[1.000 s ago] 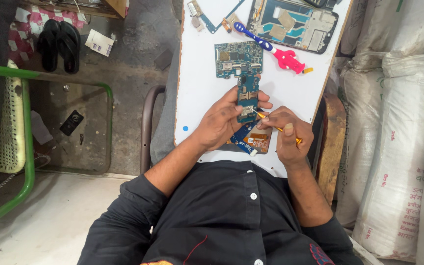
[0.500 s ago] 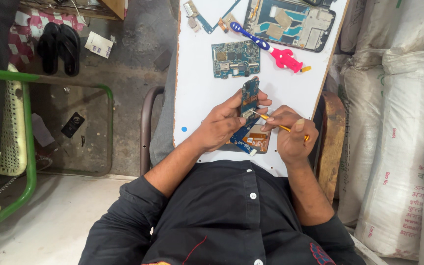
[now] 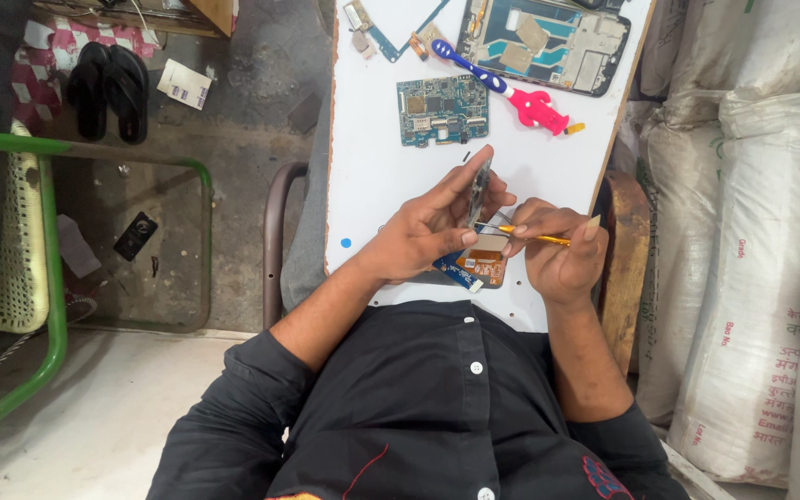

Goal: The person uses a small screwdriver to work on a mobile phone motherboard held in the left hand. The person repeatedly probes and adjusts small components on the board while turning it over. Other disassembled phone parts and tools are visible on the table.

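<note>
Left hand (image 3: 423, 227) is closed around a small circuit board (image 3: 479, 192), pinched between thumb and fingers and turned edge-on to the camera, so only its thin side shows. Held up off the white table (image 3: 372, 176), probably so the edge is reachable. Right hand (image 3: 557, 250) is closed on a thin yellow-handled tool (image 3: 534, 236), likely a small screwdriver, gripped like a pen. Its metal tip points left and meets the board's lower edge, just beside the left fingers. Both hands sit close together, which looks like bracing for fine work.

Under the hands on the table: another board piece (image 3: 474, 268) with an orange-brown flex part and a blue strip, partly hidden by the hands, within easy reach.

Further up the table: a larger green-blue circuit board (image 3: 442, 111) lying flat, apart from the hands. Beyond it a toothbrush (image 3: 502, 83) with a blue stem and pink handle, lying diagonal, probably there for cleaning contacts. At the far edge, an opened tablet frame (image 3: 543, 42) lies with its insides facing up, and small loose parts (image 3: 391, 32) sit to its left.

Around: white sacks (image 3: 752, 231) stacked on the right, a green chair frame (image 3: 48, 278) at left, black sandals (image 3: 108, 88) on the floor. The person wears a black shirt (image 3: 418, 407).
</note>
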